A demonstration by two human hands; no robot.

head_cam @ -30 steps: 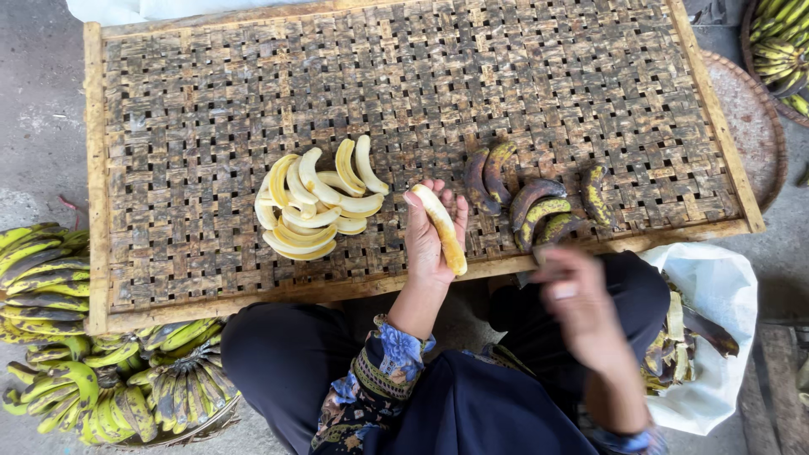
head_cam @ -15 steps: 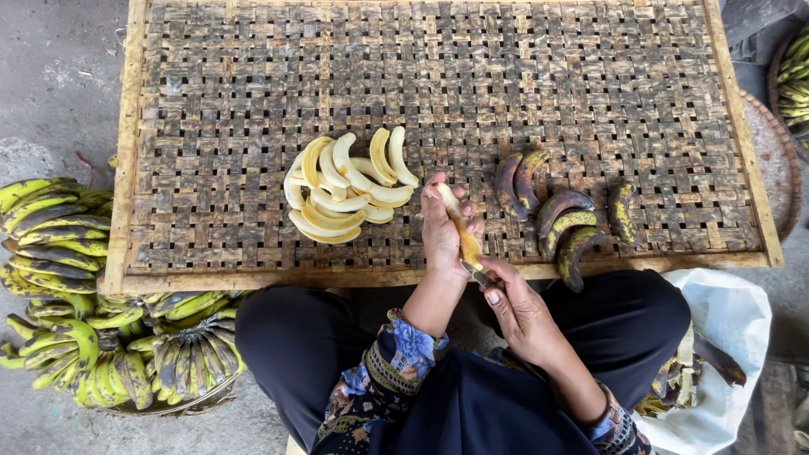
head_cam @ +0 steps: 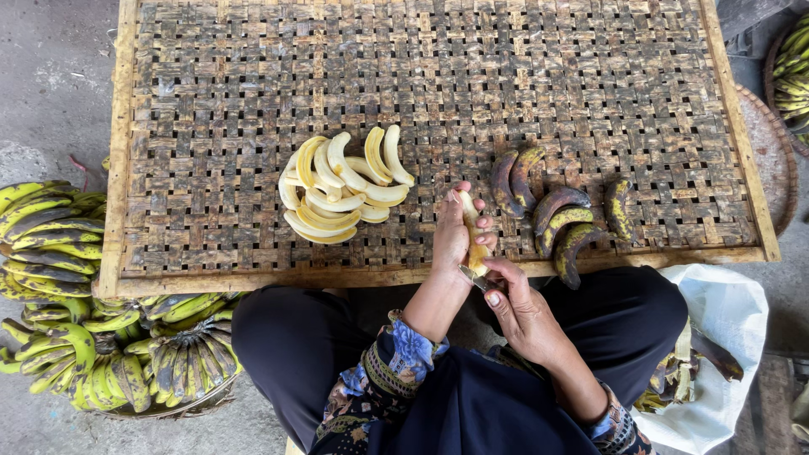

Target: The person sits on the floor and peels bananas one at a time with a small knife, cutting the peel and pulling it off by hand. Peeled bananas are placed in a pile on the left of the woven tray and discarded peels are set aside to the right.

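Observation:
My left hand [head_cam: 455, 236] grips a peeled pale-yellow banana [head_cam: 473, 226] upright over the near edge of the woven bamboo tray [head_cam: 211, 101]. Just below it, my right hand [head_cam: 518, 305] holds a small knife [head_cam: 470, 276] whose blade touches the banana's lower end. A pile of peeled bananas [head_cam: 341, 187] lies on the tray left of my hands. Several unpeeled, dark-spotted bananas [head_cam: 556, 215] lie on the tray to the right.
Bunches of green-yellow bananas [head_cam: 59, 253] fill a basket and the floor at the left. A white plastic bag [head_cam: 725, 337] with banana peels sits at my right knee. Another basket of bananas [head_cam: 792, 59] stands at the far right. My crossed legs are under the tray's edge.
My right hand has come up from my right knee to the banana's lower end, with the knife now against it. The left hand keeps holding the peeled banana.

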